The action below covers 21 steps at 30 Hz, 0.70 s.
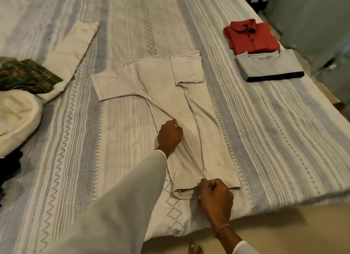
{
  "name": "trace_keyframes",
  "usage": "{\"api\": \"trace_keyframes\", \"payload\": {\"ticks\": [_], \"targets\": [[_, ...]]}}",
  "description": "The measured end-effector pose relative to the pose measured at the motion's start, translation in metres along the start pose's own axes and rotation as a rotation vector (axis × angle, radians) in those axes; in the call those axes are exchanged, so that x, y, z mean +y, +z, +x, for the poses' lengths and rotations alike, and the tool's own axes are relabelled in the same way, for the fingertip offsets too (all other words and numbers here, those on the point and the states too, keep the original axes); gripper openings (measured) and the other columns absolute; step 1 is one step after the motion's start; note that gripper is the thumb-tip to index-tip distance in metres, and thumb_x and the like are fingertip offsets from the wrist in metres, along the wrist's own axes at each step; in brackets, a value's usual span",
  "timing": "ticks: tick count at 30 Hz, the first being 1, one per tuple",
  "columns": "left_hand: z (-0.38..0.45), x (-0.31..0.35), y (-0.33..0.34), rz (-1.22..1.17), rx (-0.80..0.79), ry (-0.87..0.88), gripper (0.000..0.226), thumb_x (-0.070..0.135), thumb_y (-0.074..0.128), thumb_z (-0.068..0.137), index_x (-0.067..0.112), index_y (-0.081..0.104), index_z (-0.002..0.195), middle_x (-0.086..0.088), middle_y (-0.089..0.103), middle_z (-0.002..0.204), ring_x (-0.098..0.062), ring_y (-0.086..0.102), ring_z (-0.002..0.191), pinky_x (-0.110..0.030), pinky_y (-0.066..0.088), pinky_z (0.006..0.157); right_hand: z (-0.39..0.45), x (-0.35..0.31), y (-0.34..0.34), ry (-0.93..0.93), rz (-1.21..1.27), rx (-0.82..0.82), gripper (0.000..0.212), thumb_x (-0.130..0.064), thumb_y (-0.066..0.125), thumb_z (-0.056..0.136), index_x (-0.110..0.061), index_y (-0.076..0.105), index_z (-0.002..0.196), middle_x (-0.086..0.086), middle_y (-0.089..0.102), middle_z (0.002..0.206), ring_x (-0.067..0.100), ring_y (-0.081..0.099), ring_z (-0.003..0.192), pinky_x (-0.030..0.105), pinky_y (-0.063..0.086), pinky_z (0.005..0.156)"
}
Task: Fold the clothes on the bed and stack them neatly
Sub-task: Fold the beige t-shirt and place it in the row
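The left hand pinched the folded left edge of one beige T-shirt at mid-length, while the right hand pinched its hem near the bed's near edge. Both fists were curled, the left arm reaching across in a white sleeve. Toward the right edge lay one stack: a red polo shirt atop a grey T-shirt. At the left edge sat unfolded cream trousers and a green plaid cloth.
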<state>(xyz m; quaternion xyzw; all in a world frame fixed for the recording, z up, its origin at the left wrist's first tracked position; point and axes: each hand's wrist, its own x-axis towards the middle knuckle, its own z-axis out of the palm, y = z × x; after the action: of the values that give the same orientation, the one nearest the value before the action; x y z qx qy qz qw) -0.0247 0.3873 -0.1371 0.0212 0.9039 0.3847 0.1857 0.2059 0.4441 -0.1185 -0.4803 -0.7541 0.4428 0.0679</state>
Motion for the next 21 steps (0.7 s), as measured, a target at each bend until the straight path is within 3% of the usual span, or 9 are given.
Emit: {"api": "trace_keyframes", "payload": {"ticks": [2, 4, 6, 9, 13, 16, 18, 21], "targets": [[0.001, -0.002, -0.002, 0.041, -0.021, 0.033, 0.049, 0.035, 0.045, 0.087, 0.007, 0.063, 0.123, -0.016, 0.067, 0.118, -0.037, 0.062, 0.111, -0.041, 0.049, 0.09, 0.005, 0.002, -0.005, 0.019, -0.068, 0.021, 0.028, -0.033, 0.071, 0.089, -0.02, 0.061, 0.067, -0.003, 0.062, 0.061, 0.016, 0.059, 0.061, 0.025, 0.041, 0.057], [0.001, -0.002, -0.008, 0.132, -0.063, 0.067, 0.05, 0.031, 0.052, 0.093, 0.012, 0.056, 0.139, -0.014, 0.062, 0.132, -0.036, 0.057, 0.122, -0.041, 0.046, 0.098, 0.009, 0.001, -0.008, 0.04, -0.127, 0.055, 0.025, -0.037, 0.07, 0.089, -0.022, 0.061, 0.073, -0.004, 0.061, 0.064, 0.016, 0.057, 0.062, 0.026, 0.039, 0.058], [0.002, -0.004, -0.014, 0.236, -0.109, 0.095, 0.064, 0.032, 0.061, 0.094, 0.017, 0.04, 0.153, -0.01, 0.055, 0.143, -0.032, 0.051, 0.131, -0.041, 0.042, 0.106, 0.009, -0.004, -0.01, 0.056, -0.168, 0.089, 0.022, -0.041, 0.068, 0.092, -0.021, 0.059, 0.088, -0.002, 0.061, 0.071, 0.018, 0.055, 0.066, 0.028, 0.038, 0.061], [-0.001, -0.008, -0.015, 0.281, -0.14, 0.111, 0.079, 0.036, 0.07, 0.088, 0.018, 0.033, 0.155, -0.01, 0.059, 0.137, -0.031, 0.055, 0.126, -0.039, 0.045, 0.103, 0.0, -0.015, -0.013, -0.09, -0.243, 0.07, 0.033, -0.048, 0.063, 0.093, -0.025, 0.046, 0.109, -0.002, 0.066, 0.075, 0.019, 0.056, 0.068, 0.03, 0.039, 0.064], [-0.013, -0.017, -0.015, 0.213, -0.09, 0.156, 0.074, 0.033, 0.075, 0.084, 0.017, 0.044, 0.148, -0.009, 0.067, 0.118, -0.027, 0.063, 0.109, -0.039, 0.051, 0.094, -0.021, -0.022, -0.006, -0.467, -0.375, -0.038, 0.036, -0.068, 0.061, 0.084, -0.034, 0.052, 0.094, -0.016, 0.058, 0.066, 0.005, 0.049, 0.055, 0.024, 0.033, 0.055], [-0.022, -0.022, -0.015, 0.232, -0.085, 0.198, 0.07, 0.033, 0.074, 0.086, 0.019, 0.046, 0.148, -0.008, 0.065, 0.117, -0.026, 0.061, 0.108, -0.039, 0.05, 0.096, -0.031, -0.008, 0.007, -0.667, -0.53, -0.156, 0.037, -0.065, 0.072, 0.077, -0.034, 0.061, 0.092, -0.015, 0.063, 0.068, 0.008, 0.053, 0.045, 0.017, 0.029, 0.048], [-0.028, -0.024, -0.014, 0.245, -0.111, 0.223, 0.069, 0.033, 0.073, 0.087, 0.019, 0.046, 0.149, -0.008, 0.064, 0.12, -0.025, 0.06, 0.109, -0.039, 0.049, 0.097, -0.034, 0.002, 0.014, -0.692, -0.57, -0.201, 0.032, -0.067, 0.065, 0.081, -0.035, 0.06, 0.083, -0.016, 0.062, 0.063, 0.007, 0.054, 0.044, 0.016, 0.029, 0.048], [-0.032, -0.027, -0.017, 0.251, -0.13, 0.242, 0.065, 0.033, 0.072, 0.088, 0.018, 0.048, 0.147, -0.007, 0.064, 0.115, -0.025, 0.061, 0.106, -0.038, 0.05, 0.094, -0.033, 0.004, 0.015, -0.666, -0.536, -0.169, 0.042, -0.068, 0.043, 0.09, -0.035, 0.06, 0.071, -0.016, 0.058, 0.055, 0.003, 0.05, 0.042, 0.012, 0.028, 0.048]]}}
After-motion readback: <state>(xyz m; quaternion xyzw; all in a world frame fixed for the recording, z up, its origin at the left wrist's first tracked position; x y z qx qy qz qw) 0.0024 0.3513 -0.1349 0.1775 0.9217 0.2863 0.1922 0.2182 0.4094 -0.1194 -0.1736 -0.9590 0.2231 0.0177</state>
